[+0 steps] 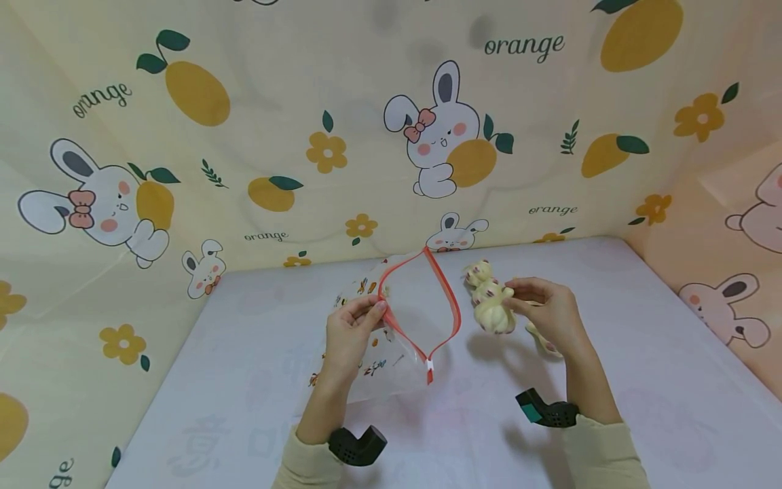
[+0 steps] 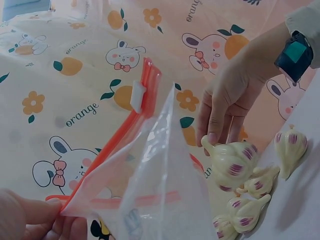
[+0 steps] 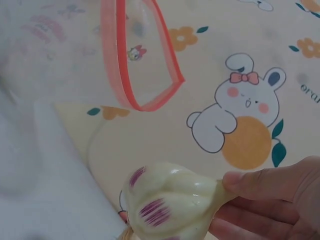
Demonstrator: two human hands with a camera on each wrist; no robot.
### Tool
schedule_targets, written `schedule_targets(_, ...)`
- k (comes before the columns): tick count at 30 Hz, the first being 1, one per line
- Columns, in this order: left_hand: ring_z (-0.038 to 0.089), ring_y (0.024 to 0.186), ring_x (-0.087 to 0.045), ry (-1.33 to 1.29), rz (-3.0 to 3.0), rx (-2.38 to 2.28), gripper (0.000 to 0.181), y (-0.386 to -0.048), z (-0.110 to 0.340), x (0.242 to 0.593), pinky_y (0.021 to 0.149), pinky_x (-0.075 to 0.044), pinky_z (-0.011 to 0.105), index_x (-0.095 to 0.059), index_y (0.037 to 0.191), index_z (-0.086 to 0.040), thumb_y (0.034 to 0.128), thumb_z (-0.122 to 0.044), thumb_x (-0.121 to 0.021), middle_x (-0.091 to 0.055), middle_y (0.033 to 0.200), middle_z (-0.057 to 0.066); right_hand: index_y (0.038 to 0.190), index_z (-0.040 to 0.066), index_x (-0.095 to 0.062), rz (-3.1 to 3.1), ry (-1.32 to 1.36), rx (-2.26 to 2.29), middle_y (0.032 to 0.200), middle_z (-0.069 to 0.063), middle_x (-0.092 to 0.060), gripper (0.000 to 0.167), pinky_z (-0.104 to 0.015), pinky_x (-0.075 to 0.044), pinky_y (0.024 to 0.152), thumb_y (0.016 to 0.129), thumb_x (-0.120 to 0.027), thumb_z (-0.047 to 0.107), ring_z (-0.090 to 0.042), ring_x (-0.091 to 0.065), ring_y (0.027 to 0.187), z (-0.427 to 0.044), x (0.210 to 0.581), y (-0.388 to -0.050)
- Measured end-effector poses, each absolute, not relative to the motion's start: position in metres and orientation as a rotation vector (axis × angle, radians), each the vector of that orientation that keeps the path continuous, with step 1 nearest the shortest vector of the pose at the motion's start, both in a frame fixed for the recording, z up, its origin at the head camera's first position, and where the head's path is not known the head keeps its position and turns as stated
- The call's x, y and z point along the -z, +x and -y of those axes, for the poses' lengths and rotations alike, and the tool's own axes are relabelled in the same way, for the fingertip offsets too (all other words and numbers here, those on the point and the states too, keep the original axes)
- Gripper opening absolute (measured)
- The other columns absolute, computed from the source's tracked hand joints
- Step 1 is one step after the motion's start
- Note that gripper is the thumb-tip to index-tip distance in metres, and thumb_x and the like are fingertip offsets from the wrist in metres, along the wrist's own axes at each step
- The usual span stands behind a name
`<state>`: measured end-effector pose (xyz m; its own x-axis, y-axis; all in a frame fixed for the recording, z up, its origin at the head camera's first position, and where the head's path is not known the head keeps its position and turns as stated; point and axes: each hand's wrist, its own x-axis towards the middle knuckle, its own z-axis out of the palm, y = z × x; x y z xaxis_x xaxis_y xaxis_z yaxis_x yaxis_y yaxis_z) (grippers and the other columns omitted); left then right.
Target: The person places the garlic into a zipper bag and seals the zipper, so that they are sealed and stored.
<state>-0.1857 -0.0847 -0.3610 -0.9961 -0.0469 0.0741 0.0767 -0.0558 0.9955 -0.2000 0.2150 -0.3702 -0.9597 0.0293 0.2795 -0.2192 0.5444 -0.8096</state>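
Note:
My left hand point(image 1: 354, 333) pinches the red zip edge of a clear plastic zip bag point(image 1: 391, 360) with small coloured prints. The bag's mouth is spread apart, and a white slider point(image 1: 430, 365) sits at its near corner. To the right of the bag, my right hand point(image 1: 546, 309) pinches the stem of a cream garlic bulb point(image 1: 495, 316) with purple streaks, held above the table. Several more garlic bulbs point(image 2: 245, 212) hang or lie close to it; a bit of straw-coloured strand point(image 3: 127, 233) shows beside the held bulb. Whether all are joined I cannot tell.
A pale cloth covers the table point(image 1: 244, 353). Behind it rises a yellow backdrop point(image 1: 342, 88) with rabbits and oranges, and a peach one point(image 1: 727, 224) stands at the right. Each wrist wears a black camera point(image 1: 357, 446).

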Motion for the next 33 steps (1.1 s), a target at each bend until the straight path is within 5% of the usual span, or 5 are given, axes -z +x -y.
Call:
schedule_targets(6,0.0,0.07,-0.065,-0.039,2.093,2.23,0.023,-0.186,0.085,0.361,0.07,-0.058,0.015,-0.062,0.11,0.011,0.0926,-0.003,-0.061,-0.065,0.078,-0.012,0.111,-0.005,-0.066,2.485,0.149,-1.416,0.103,-0.021,-0.073,0.029,-0.005,-0.051,0.067,0.085,-0.071,0.005,0.019,-0.056,0.078,-0.214,0.368,-0.199)
schedule_targets(11,0.0,0.07,-0.065,-0.037,2.088,2.234,0.023,-0.186,0.085,0.36,0.07,-0.058,0.015,-0.062,0.11,0.011,0.0925,-0.004,-0.061,-0.066,0.078,-0.011,0.11,-0.005,-0.067,2.45,0.146,-1.445,0.086,0.022,-0.068,0.027,-0.005,-0.052,0.067,0.085,-0.071,0.004,0.018,-0.058,0.078,-0.213,0.368,-0.199)
schedule_targets(14,0.0,0.071,-0.065,-0.035,2.094,2.229,0.023,-0.186,0.084,0.361,0.071,-0.058,0.015,-0.063,0.11,0.011,0.0925,-0.004,-0.061,-0.066,0.078,-0.011,0.109,-0.006,-0.067,2.421,0.156,-1.471,0.081,0.035,-0.059,0.027,-0.005,-0.052,0.067,0.085,-0.071,0.003,0.018,-0.058,0.077,-0.212,0.367,-0.199)
schedule_targets(33,-0.001,0.07,-0.065,-0.065,2.075,2.232,0.024,-0.186,0.084,0.364,0.071,-0.058,0.016,-0.062,0.109,0.013,0.0917,-0.003,-0.062,-0.066,0.077,-0.011,0.109,-0.006,-0.067,2.313,0.167,-1.501,0.083,0.037,-0.058,0.027,-0.004,-0.052,0.069,0.085,-0.071,0.006,0.017,-0.059,0.079,-0.208,0.359,-0.192)
